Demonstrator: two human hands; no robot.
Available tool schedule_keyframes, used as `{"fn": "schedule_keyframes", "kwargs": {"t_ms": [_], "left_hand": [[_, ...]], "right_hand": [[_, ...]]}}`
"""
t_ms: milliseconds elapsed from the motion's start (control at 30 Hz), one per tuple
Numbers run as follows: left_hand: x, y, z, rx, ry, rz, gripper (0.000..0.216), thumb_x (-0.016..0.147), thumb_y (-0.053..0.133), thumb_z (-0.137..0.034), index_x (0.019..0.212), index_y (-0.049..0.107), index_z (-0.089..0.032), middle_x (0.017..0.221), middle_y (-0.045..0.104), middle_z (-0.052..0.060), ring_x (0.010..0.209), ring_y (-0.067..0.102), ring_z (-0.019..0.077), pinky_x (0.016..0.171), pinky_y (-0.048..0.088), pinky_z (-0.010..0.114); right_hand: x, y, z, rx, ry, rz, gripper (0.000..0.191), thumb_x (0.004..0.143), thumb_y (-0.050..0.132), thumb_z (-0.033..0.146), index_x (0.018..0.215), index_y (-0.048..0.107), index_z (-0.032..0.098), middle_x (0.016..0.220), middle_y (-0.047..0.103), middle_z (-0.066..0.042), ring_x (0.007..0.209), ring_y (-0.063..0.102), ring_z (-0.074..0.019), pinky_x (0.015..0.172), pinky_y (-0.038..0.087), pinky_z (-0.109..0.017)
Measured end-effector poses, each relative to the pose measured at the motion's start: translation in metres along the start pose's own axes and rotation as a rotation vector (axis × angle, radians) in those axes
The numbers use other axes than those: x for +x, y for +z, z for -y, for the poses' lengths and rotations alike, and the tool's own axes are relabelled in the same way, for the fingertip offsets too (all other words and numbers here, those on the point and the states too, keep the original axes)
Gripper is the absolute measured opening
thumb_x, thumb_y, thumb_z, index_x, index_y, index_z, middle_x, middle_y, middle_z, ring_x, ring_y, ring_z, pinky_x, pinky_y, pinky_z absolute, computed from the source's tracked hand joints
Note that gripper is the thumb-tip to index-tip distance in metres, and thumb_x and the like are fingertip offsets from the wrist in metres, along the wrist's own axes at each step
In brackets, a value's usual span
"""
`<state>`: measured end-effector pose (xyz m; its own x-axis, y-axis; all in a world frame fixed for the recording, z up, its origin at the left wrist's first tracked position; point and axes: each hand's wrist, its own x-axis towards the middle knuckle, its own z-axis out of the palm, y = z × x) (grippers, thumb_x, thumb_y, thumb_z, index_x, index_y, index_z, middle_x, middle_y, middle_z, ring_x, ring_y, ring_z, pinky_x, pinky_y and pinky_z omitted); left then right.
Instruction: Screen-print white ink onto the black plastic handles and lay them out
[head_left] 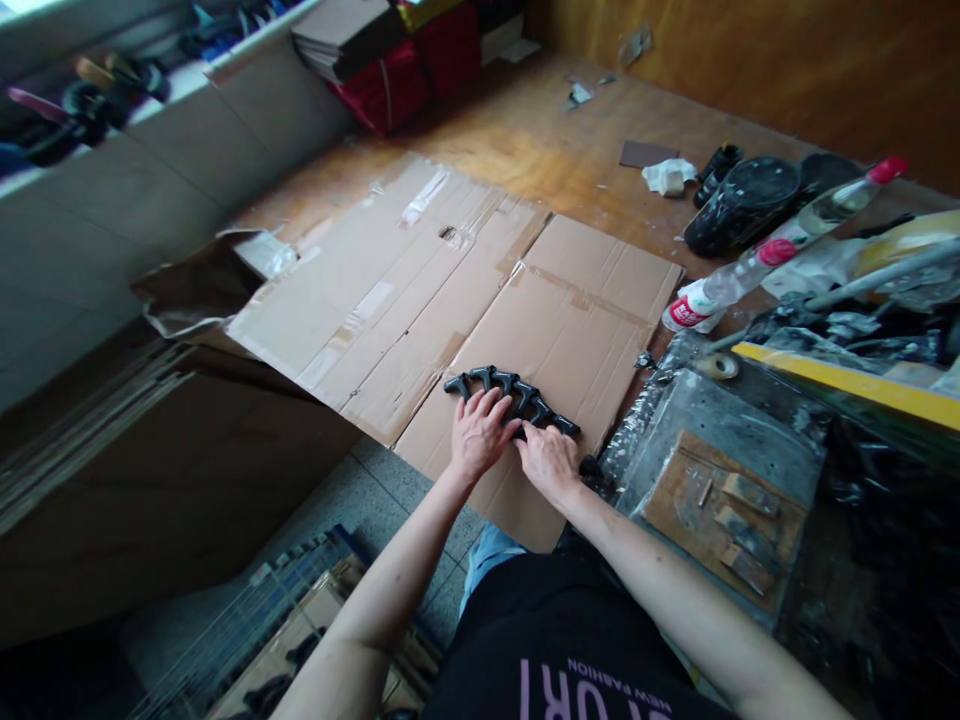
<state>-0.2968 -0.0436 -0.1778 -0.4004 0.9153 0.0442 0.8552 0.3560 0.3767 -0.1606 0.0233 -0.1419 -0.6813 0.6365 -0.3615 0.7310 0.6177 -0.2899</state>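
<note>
Several black T-shaped parts (505, 382) lie side by side in a slanting row on a flat sheet of brown cardboard (555, 290). Over the left and middle of that row rests my left hand (480, 435), its fingers stretched out and slightly apart, touching the parts. My right hand (551, 460) is at the near right end of the row, fingers bent and closed around the stem of one black part. The tips of both hands nearly meet at the middle. My palms and fingers hide the lower ends of several parts.
At the right are plastic bottles with red caps (739, 275), a tape roll (718, 366) and a wooden board with small blocks (720, 510). Black tubs (742, 200) stand behind. Folded cardboard (150, 480) leans at left; a wire rack (277, 610) is below. Red bundles (405, 80) sit at the back.
</note>
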Motion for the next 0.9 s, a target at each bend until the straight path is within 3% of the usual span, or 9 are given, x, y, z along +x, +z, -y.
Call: {"fn": "schedule_keyframes", "kwargs": {"t_ms": [100, 267, 500, 667, 800, 900], "left_hand": [[0.001, 0.008, -0.002, 0.063, 0.022, 0.044, 0.049, 0.09, 0.047, -0.06, 0.125, 0.064, -0.031, 0.143, 0.055, 0.006, 0.134, 0.04, 0.0374, 0.111, 0.026, 0.058], [0.003, 0.005, 0.016, 0.114, 0.114, 0.095, 0.049, 0.09, 0.043, -0.062, 0.114, 0.068, -0.027, 0.138, 0.057, 0.006, 0.129, 0.047, 0.0328, 0.105, 0.04, 0.049], [-0.002, 0.0, 0.017, 0.167, 0.102, 0.075, 0.05, 0.089, 0.047, -0.061, 0.119, 0.066, -0.026, 0.135, 0.058, 0.01, 0.126, 0.049, 0.0331, 0.103, 0.042, 0.048], [-0.007, 0.005, 0.007, 0.164, 0.03, 0.079, 0.052, 0.085, 0.053, -0.061, 0.12, 0.066, -0.024, 0.137, 0.056, 0.012, 0.128, 0.046, 0.0374, 0.106, 0.038, 0.053], [-0.011, 0.013, 0.003, 0.16, -0.005, 0.07, 0.057, 0.081, 0.06, -0.061, 0.121, 0.066, -0.021, 0.142, 0.052, 0.016, 0.133, 0.041, 0.0427, 0.109, 0.032, 0.06], [-0.013, 0.02, 0.003, 0.15, -0.018, 0.039, 0.055, 0.079, 0.064, -0.058, 0.119, 0.067, -0.021, 0.141, 0.053, 0.016, 0.135, 0.04, 0.043, 0.11, 0.03, 0.061]], "right_hand": [[0.001, 0.001, -0.001, -0.037, 0.015, 0.009, 0.035, 0.098, 0.042, 0.034, 0.123, 0.061, 0.018, 0.107, 0.073, -0.01, 0.099, 0.063, -0.0237, 0.079, 0.045, -0.034], [0.002, 0.002, -0.002, -0.036, 0.04, 0.033, 0.04, 0.1, 0.039, 0.035, 0.132, 0.056, 0.02, 0.112, 0.072, -0.01, 0.098, 0.065, -0.0221, 0.08, 0.045, -0.033], [0.003, 0.0, 0.001, -0.034, 0.038, 0.049, 0.043, 0.1, 0.037, 0.035, 0.135, 0.054, 0.017, 0.115, 0.07, -0.013, 0.101, 0.064, -0.0224, 0.083, 0.046, -0.034], [0.002, -0.001, 0.003, -0.03, -0.037, 0.049, 0.044, 0.098, 0.034, 0.022, 0.137, 0.053, 0.013, 0.113, 0.07, -0.015, 0.102, 0.063, -0.022, 0.082, 0.047, -0.031], [0.011, -0.013, -0.007, -0.015, -0.106, 0.029, 0.044, 0.098, 0.034, 0.021, 0.135, 0.057, 0.02, 0.102, 0.074, -0.01, 0.091, 0.065, -0.0218, 0.075, 0.048, -0.031], [0.039, -0.025, -0.028, 0.057, -0.222, -0.082, 0.043, 0.099, 0.033, 0.021, 0.131, 0.061, 0.025, 0.121, 0.07, -0.004, 0.102, 0.06, -0.02, 0.085, 0.047, -0.031]]}}
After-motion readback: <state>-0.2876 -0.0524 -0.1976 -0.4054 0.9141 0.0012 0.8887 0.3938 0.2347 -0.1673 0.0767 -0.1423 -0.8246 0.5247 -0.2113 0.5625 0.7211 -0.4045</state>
